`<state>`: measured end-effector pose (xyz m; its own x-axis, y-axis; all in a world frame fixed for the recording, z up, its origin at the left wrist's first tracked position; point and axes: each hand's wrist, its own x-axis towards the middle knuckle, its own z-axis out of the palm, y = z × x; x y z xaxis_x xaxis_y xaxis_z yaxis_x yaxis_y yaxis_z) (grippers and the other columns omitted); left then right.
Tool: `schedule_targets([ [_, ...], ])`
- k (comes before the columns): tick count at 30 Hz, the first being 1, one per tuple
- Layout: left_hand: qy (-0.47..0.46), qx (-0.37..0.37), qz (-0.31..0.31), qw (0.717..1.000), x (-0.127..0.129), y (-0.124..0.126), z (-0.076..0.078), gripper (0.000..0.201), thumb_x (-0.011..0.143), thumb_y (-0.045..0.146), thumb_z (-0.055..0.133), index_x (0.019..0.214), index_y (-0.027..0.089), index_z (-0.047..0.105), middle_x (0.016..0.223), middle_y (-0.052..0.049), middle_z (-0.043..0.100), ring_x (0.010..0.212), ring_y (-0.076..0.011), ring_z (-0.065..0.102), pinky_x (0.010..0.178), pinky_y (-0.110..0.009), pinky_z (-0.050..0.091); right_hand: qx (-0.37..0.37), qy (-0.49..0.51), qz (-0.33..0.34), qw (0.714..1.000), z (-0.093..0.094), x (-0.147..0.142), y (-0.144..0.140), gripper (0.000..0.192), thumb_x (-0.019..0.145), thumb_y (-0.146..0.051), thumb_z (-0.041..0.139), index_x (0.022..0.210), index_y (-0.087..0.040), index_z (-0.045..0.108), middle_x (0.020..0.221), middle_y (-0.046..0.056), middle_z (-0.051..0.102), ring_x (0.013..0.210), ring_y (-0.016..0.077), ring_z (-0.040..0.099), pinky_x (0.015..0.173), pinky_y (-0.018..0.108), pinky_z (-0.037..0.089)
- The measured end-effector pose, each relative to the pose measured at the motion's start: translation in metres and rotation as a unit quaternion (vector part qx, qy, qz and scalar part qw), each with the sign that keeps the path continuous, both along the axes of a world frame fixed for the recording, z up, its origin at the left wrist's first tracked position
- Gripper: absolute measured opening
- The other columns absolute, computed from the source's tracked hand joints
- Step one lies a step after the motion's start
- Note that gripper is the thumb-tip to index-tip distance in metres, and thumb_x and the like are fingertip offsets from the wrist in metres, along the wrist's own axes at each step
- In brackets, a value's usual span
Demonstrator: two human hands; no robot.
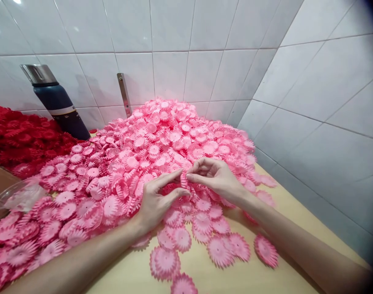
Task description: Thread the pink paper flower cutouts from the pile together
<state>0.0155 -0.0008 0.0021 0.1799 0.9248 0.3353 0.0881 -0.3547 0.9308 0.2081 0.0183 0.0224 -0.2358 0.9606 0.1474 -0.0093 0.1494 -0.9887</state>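
Between my two hands a small pink fringed flower disc (184,179) is held on edge, just above the front of a big heap of similar discs (156,139). My left hand (158,198) pinches it from the left, with thumb and index finger at its edge. From the right, the thumb and fingers of my right hand (212,176) close on the same disc. Whether it is one disc or a thin stack I cannot tell. Loose pink discs (165,262) lie on the table below my hands, some overlapping.
A dark blue bottle (62,106) with a steel cap leans at the back left, beside a heap of red discs (30,136). A clear plastic container (19,196) and cardboard (1,179) are at the left. Tiled walls (171,32) bound the pale table (128,271); a metal bracket (124,94) stands against them.
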Motion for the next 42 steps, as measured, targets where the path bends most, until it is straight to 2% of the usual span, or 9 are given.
schedule_targets([
  [3,-0.005,-0.024,0.014,1.000,0.000,0.000,0.000,0.041,0.071,0.028,0.081,0.111,0.021,0.073,0.108,-0.008,0.075,0.094,-0.0245,0.072,0.090,-0.041,0.059,0.020,0.003,-0.028,0.999,0.001,0.002,-0.001,0.029,0.065,-0.031,0.085,0.078,-0.018,0.062,0.082,0.005,0.073,0.078,0.0178,0.070,0.077,0.033,0.057],
  [6,-0.010,-0.040,0.014,0.999,0.001,-0.001,0.003,0.037,0.069,0.025,0.081,0.105,0.021,0.075,0.101,-0.006,0.076,0.090,-0.0223,0.071,0.086,-0.037,0.060,0.018,0.020,-0.013,1.000,0.002,0.003,-0.001,0.025,0.066,-0.027,0.084,0.078,-0.018,0.064,0.082,0.003,0.073,0.077,0.0163,0.070,0.076,0.030,0.057],
  [11,-0.015,-0.018,0.008,1.000,0.003,-0.003,0.009,0.029,0.067,0.021,0.083,0.096,0.020,0.078,0.091,-0.004,0.076,0.082,-0.0177,0.070,0.076,-0.029,0.060,-0.006,0.039,0.034,0.999,0.002,0.001,-0.003,0.020,0.070,-0.024,0.082,0.080,-0.017,0.065,0.078,0.001,0.072,0.072,0.0125,0.068,0.069,0.025,0.054],
  [22,-0.007,0.023,-0.007,1.000,0.003,-0.003,0.007,0.025,0.066,0.016,0.083,0.090,0.018,0.078,0.089,-0.005,0.075,0.082,-0.0168,0.070,0.078,-0.028,0.058,-0.065,0.052,0.077,0.994,0.000,0.000,-0.005,0.029,0.065,-0.021,0.084,0.084,-0.017,0.062,0.078,0.001,0.072,0.070,0.0118,0.067,0.066,0.023,0.052],
  [29,-0.002,0.024,-0.039,0.999,0.002,0.000,0.001,0.039,0.068,0.019,0.083,0.106,0.019,0.073,0.103,-0.006,0.073,0.095,-0.0191,0.069,0.089,-0.034,0.056,-0.031,0.003,0.081,0.996,0.003,-0.001,-0.007,0.018,0.075,-0.023,0.077,0.084,-0.017,0.063,0.076,0.000,0.066,0.068,0.0102,0.062,0.064,0.024,0.049],
  [31,-0.046,-0.004,-0.063,0.997,0.003,0.000,0.000,0.050,0.068,0.019,0.083,0.115,0.022,0.065,0.113,-0.006,0.070,0.105,-0.0206,0.067,0.093,-0.036,0.056,-0.019,0.006,0.082,0.996,0.005,-0.002,-0.008,0.016,0.077,-0.023,0.075,0.085,-0.017,0.062,0.078,0.000,0.066,0.071,0.0105,0.062,0.066,0.024,0.050],
  [33,-0.096,-0.033,-0.072,0.992,0.005,0.000,0.001,0.054,0.065,0.018,0.085,0.113,0.023,0.061,0.116,-0.005,0.067,0.107,-0.0209,0.066,0.093,-0.036,0.056,-0.015,0.014,0.080,0.997,0.005,-0.003,-0.010,0.017,0.078,-0.023,0.075,0.086,-0.017,0.061,0.079,0.000,0.065,0.073,0.0108,0.062,0.068,0.025,0.050],
  [38,-0.072,-0.066,-0.048,0.994,0.007,0.001,0.005,0.018,0.076,0.025,0.075,0.083,0.015,0.063,0.088,-0.004,0.069,0.084,-0.0148,0.067,0.077,-0.026,0.056,0.011,0.013,0.073,0.997,0.003,-0.005,-0.012,0.018,0.079,-0.024,0.075,0.086,-0.017,0.060,0.079,0.000,0.063,0.073,0.0100,0.061,0.071,0.025,0.051],
  [42,-0.015,-0.034,-0.025,0.999,0.005,0.002,0.007,0.015,0.085,0.028,0.066,0.084,0.014,0.068,0.080,-0.003,0.068,0.076,-0.0129,0.063,0.072,-0.023,0.051,0.017,0.024,0.063,0.998,0.000,-0.005,-0.011,0.018,0.080,-0.023,0.074,0.086,-0.018,0.058,0.079,-0.001,0.061,0.073,0.0092,0.059,0.070,0.023,0.049],
])
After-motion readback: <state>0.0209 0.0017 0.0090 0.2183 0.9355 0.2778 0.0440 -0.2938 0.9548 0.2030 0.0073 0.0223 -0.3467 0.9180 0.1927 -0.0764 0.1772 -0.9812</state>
